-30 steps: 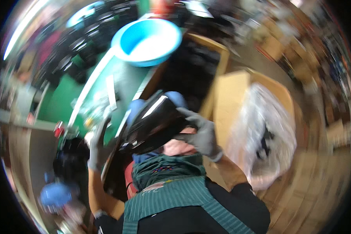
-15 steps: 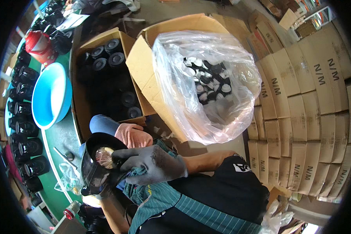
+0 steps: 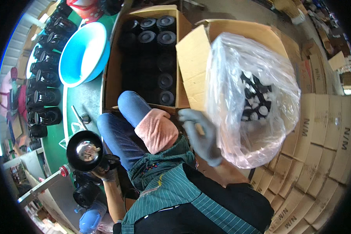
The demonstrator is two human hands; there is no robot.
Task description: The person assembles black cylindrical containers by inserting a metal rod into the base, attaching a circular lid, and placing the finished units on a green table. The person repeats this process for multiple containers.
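My left hand (image 3: 104, 168), partly in shadow, grips a black round housing (image 3: 73, 156) at its side. The housing's wide mouth faces up, and its inside bottom looks shiny. My right hand (image 3: 201, 136), in a grey glove, is slightly blurred in front of the cardboard box flap. Its fingers are bent and apart, with nothing visible in them. To its right, an open carton (image 3: 193, 72) is lined with a clear plastic bag (image 3: 238, 136). Small black and white parts (image 3: 257, 97) lie in the bag.
A deep carton (image 3: 180, 46) holds several black round pieces (image 3: 166, 38). A blue basin (image 3: 66, 72) and a row of glossy black housings (image 3: 46, 97) stand on the green table (image 3: 52, 144) at left. Stacked cartons (image 3: 316, 128) line the right side. A pink cloth (image 3: 158, 130) covers my knee.
My right hand has left the black housing and moved right, toward the bag-lined carton. My left hand still holds the housing, now with its mouth turned up. The whole view has shifted.
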